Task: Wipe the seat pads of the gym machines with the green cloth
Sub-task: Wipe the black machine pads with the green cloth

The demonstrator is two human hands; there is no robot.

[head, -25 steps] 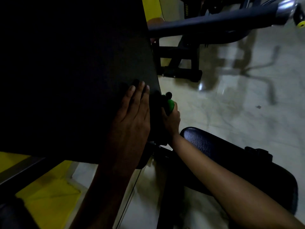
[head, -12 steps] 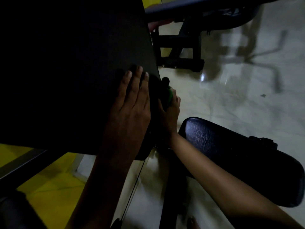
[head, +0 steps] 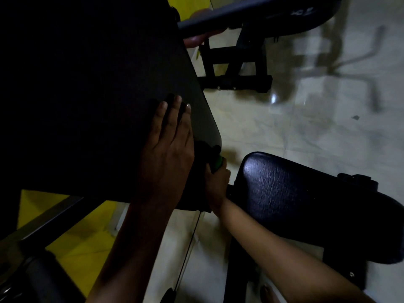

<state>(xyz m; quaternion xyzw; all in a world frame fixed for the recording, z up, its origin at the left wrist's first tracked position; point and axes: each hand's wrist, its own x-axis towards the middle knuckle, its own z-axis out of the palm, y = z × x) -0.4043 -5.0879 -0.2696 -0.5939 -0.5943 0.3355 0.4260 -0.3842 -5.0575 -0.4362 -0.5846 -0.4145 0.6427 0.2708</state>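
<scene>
A large black back pad (head: pixel 98 88) fills the upper left of the head view. My left hand (head: pixel 168 145) lies flat on it near its right edge, fingers straight and together. Just right of it, my right hand (head: pixel 216 180) grips the green cloth (head: pixel 218 162) and holds it against the pad's lower right edge; only a small green patch shows above the fingers. A black seat pad (head: pixel 295 193) with a grained, shiny surface sits lower right, beside my right forearm.
A dark bar (head: pixel 229 16) and a black machine frame (head: pixel 236 79) stand on the pale tiled floor (head: pixel 306 127) behind the pad. A yellow floor area (head: pixel 72 241) and a grey frame rail (head: pixel 43 219) lie lower left. A thin cable (head: pixel 188 248) hangs below the pad.
Both hands have slid down the back pad's right edge toward its lower corner, the right hand carrying the green cloth along the edge. The view shifted as my head moved.
</scene>
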